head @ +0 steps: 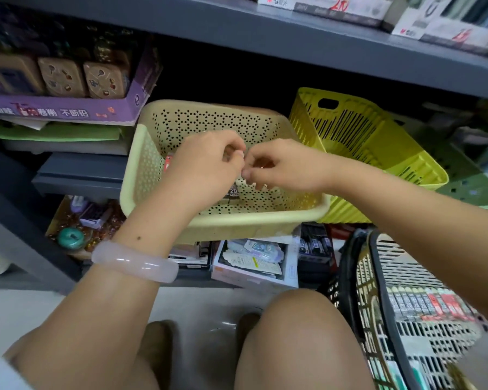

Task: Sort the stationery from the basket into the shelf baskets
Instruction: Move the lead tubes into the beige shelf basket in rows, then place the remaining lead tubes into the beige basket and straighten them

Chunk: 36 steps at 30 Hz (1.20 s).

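Both hands meet over the cream basket (141,175) on the shelf, left hand (206,167) and right hand (276,170) curled, fingertips together, likely settling pencil packs (233,192) inside; what they pinch I cannot tell. More stationery (423,304) waits in the floor basket (389,277).

Both bare forearms extended forward and inward, hands met at centre. Left hand (206,161) seen from back, fingers curled, fingertips turned toward right hand. Pale pink translucent bangle (134,261) worn on left wrist. Right hand (276,167) brought in from right, fingers curled, thumb set forward near left fingertips. Fingertips of both hands almost touching; whether anything is pinched between them cannot be told. Bare knees seen below, bent.
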Tool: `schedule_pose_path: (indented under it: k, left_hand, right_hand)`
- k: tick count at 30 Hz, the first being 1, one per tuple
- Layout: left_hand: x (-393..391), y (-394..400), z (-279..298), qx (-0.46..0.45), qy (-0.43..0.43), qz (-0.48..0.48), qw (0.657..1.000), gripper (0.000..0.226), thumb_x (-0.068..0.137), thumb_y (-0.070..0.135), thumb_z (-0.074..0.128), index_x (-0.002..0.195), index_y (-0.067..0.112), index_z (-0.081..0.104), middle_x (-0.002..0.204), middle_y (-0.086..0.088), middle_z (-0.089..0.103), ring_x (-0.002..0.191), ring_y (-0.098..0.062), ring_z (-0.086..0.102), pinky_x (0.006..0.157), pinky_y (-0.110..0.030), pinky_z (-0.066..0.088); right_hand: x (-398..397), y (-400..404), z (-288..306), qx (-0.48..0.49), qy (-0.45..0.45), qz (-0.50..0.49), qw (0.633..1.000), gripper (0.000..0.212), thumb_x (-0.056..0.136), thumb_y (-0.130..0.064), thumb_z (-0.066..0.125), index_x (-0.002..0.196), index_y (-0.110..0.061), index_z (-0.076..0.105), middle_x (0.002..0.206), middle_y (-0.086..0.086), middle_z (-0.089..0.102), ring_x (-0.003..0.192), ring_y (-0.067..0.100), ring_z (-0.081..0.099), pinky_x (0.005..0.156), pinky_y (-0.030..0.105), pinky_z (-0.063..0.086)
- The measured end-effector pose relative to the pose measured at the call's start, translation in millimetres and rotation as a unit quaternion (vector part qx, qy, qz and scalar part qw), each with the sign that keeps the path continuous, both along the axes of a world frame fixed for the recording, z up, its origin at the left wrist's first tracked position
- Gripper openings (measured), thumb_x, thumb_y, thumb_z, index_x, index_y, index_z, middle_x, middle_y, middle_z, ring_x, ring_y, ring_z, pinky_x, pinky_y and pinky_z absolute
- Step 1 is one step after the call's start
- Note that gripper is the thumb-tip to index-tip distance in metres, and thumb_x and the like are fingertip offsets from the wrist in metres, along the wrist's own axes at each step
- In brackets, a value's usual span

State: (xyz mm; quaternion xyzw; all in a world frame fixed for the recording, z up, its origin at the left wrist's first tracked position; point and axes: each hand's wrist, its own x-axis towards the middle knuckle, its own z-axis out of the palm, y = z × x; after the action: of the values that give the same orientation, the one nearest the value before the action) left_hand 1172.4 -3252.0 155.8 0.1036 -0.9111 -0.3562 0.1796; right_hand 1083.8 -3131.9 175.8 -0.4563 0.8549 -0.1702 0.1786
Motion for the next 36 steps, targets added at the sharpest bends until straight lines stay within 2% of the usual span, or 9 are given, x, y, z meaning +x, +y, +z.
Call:
schedule_pose_path:
  k: [4,9,14,17,20,22,26,32,36]
  left_hand:
    - [-0.2,27.6,10.0,0.084,0.067,-0.024,0.994,0.019,0.089,0.013,0.051,0.086,0.028,0.062,0.074,0.020,0.057,0.064,0.009,0.054,0.060,-0.003,0.038]
    - [-0.6,94.8,24.3,0.197,0.081,-0.116,0.970,0.023,0.089,0.010,0.051,0.080,0.028,0.062,0.078,0.017,0.060,0.079,-0.005,0.059,0.078,-0.028,0.051]
    - [-10.9,186.9,2.6,0.197,-0.064,-0.190,0.960,0.018,0.088,0.015,0.050,0.087,0.023,0.065,0.072,0.016,0.056,0.071,-0.003,0.054,0.064,-0.016,0.043]
    - [-17.2,235.8,-29.7,0.206,-0.169,-0.227,0.937,0.021,0.089,0.012,0.045,0.090,0.016,0.065,0.072,0.004,0.054,0.067,-0.014,0.049,0.061,-0.025,0.041]
    - [-24.8,274.8,-57.0,0.136,-0.223,-0.239,0.935,0.012,0.088,0.016,0.046,0.087,0.022,0.057,0.090,-0.005,0.058,0.082,-0.025,0.053,0.071,-0.031,0.045]
    - [-29.0,291.4,-68.8,0.116,-0.269,-0.255,0.922,0.009,0.089,0.021,0.047,0.093,0.019,0.055,0.087,-0.003,0.056,0.077,-0.023,0.052,0.064,-0.030,0.040]
    - [-32.1,293.1,-88.7,0.029,-0.339,-0.244,0.908,0.022,0.091,0.024,0.047,0.109,0.012,0.053,0.094,-0.007,0.055,0.082,-0.026,0.054,0.063,-0.029,0.039]
    - [-35.6,265.8,-93.6,-0.076,-0.363,-0.213,0.904,0.027,0.093,0.027,0.044,0.114,0.012,0.050,0.110,-0.010,0.057,0.095,-0.028,0.057,0.066,-0.028,0.039]
    - [-58.9,275.2,-106.6,-0.098,-0.428,-0.183,0.879,0.028,0.091,0.025,0.048,0.115,0.009,0.051,0.106,-0.007,0.057,0.086,-0.023,0.054,0.066,-0.029,0.041]
  right_hand:
    - [13.5,38.2,20.8,-0.082,-0.090,-0.026,0.992,0.009,0.092,-0.017,0.054,0.088,-0.012,0.060,0.081,0.000,0.065,0.066,0.003,0.060,0.064,0.021,0.052]
    - [23.5,117.9,36.7,-0.096,-0.174,-0.062,0.978,0.011,0.092,-0.013,0.052,0.086,-0.010,0.059,0.076,-0.001,0.065,0.066,0.007,0.059,0.063,0.022,0.049]
    - [25.0,216.6,5.8,0.014,-0.195,-0.131,0.972,0.011,0.093,-0.014,0.051,0.085,-0.014,0.059,0.079,-0.001,0.065,0.065,0.002,0.059,0.063,0.015,0.048]
    - [21.6,270.6,-35.8,0.115,-0.165,-0.157,0.967,0.017,0.094,-0.016,0.049,0.082,-0.027,0.054,0.080,-0.007,0.062,0.064,-0.003,0.057,0.061,0.011,0.045]
    - [20.2,313.5,-84.1,0.206,-0.128,-0.159,0.957,0.019,0.093,-0.018,0.050,0.083,-0.034,0.051,0.081,-0.015,0.054,0.069,-0.004,0.051,0.060,0.006,0.039]
    - [19.6,334.2,-114.6,0.223,-0.087,-0.186,0.953,0.006,0.091,-0.023,0.051,0.094,-0.026,0.056,0.085,-0.011,0.055,0.077,0.004,0.053,0.066,0.014,0.039]
    - [10.8,344.5,-151.0,0.192,-0.039,-0.259,0.946,0.020,0.090,-0.024,0.054,0.108,-0.015,0.057,0.103,0.003,0.064,0.089,0.017,0.058,0.077,0.027,0.047]
    - [-10.3,327.5,-167.0,0.186,-0.025,-0.184,0.965,0.029,0.091,-0.024,0.054,0.119,-0.015,0.054,0.120,0.006,0.058,0.105,0.020,0.054,0.083,0.024,0.039]
    - [-23.8,328.1,-179.1,0.171,-0.012,-0.206,0.963,0.031,0.091,-0.023,0.052,0.122,-0.015,0.053,0.125,0.006,0.056,0.110,0.022,0.052,0.091,0.030,0.042]
